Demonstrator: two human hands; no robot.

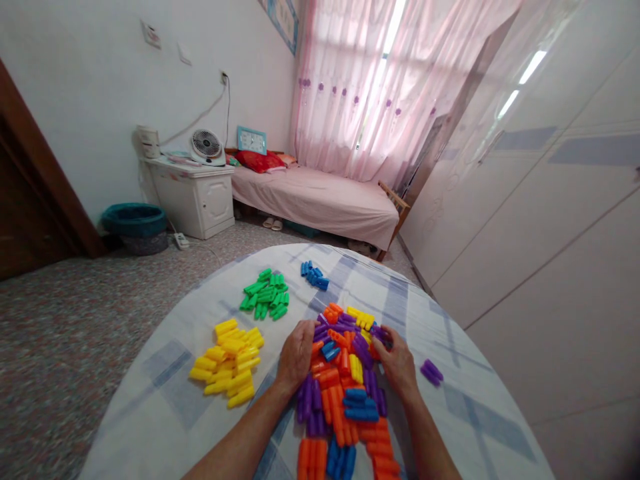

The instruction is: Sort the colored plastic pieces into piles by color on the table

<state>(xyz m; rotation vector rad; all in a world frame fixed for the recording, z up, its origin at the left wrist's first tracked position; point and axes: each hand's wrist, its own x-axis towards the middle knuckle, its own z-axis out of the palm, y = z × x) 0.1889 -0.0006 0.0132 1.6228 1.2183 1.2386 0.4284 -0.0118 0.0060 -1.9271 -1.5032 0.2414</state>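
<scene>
A mixed heap of short plastic tubes (344,387), orange, purple, blue and yellow, lies in front of me on a round table with a checked cloth (165,373). My left hand (296,355) rests on the heap's left side, fingers curled down into the pieces. My right hand (398,363) sits on the heap's right side, fingers bent among purple pieces; what either hand grips is hidden. Sorted piles lie apart: yellow tubes (229,362) to the left, green tubes (266,294) further back, a small blue group (314,275) at the far side, and two purple tubes (431,372) to the right.
Beyond the table are a bed with a pink cover (320,200), a white bedside cabinet (193,197) with a small fan (207,147), a teal basin (134,220) on the floor, and a white wardrobe (540,220) along the right.
</scene>
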